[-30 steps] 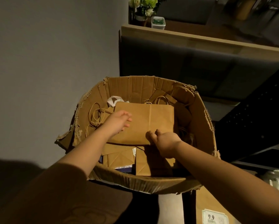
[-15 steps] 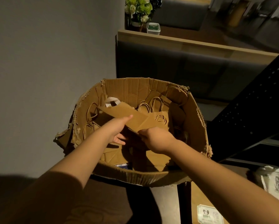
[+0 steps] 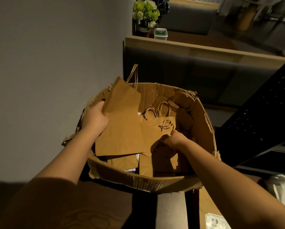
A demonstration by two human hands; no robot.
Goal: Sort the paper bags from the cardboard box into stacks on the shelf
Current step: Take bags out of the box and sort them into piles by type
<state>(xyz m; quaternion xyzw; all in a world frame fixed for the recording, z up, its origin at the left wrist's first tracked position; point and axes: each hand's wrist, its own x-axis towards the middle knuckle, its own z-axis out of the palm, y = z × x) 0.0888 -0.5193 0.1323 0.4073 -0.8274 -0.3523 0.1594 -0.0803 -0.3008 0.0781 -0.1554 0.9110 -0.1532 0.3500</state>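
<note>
A torn cardboard box (image 3: pixel 138 178) stands in front of me, holding several flat brown paper bags with twisted handles. My left hand (image 3: pixel 95 119) grips the left edge of a large brown paper bag (image 3: pixel 122 123), tilted up so its handles stick out above the box's far rim. My right hand (image 3: pixel 175 138) is closed on the lower corner of a smaller brown bag (image 3: pixel 152 128) lying in the box. More bags (image 3: pixel 165 109) lie loose toward the back right of the box.
A grey wall runs along the left. A dark shelf unit (image 3: pixel 260 123) stands at the right. Behind the box is a wood-edged counter (image 3: pixel 188 47) with a flower pot (image 3: pixel 146 14) and a small white tub (image 3: pixel 160 33). A price label (image 3: pixel 215 222) shows at bottom right.
The large bag, lying flat under both hands a second ago, has been lifted and tilted up at the left by my left hand. My right hand has shifted to a smaller bag.
</note>
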